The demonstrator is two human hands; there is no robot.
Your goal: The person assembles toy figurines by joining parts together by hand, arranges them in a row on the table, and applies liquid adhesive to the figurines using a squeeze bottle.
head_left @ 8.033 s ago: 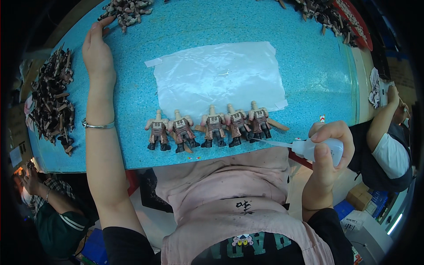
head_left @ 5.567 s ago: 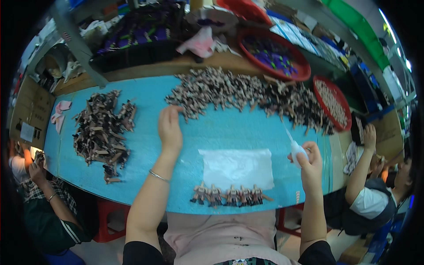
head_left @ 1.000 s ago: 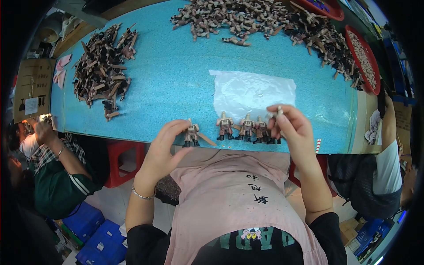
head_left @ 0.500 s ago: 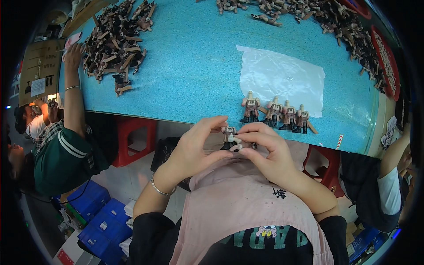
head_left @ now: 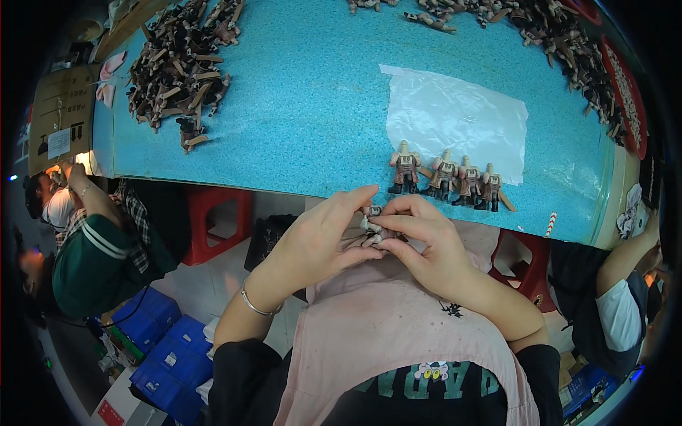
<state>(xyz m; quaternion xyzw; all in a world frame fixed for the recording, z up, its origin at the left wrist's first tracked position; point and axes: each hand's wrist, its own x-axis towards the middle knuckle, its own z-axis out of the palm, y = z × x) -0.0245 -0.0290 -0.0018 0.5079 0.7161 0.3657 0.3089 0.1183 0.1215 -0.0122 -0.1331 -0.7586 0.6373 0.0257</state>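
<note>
Head view: small toy figure [head_left: 371, 226] sits at frame center, below the counter [head_left: 305, 113] edge, pinched betw. both hands. Left hand [head_left: 320, 245] fingers close on it from the left, right hand [head_left: 426, 245] fingers from the right, equally near. Long axis can't tell. Row of four figures [head_left: 446, 179] stands upper right of it.

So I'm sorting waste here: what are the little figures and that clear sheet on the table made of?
The row of figures looks like moulded hard plastic with a matte painted finish; they stand rigidly. The clear sheet seems to be thin plastic film: glossy, wrinkled, the blue table showing through.
</note>
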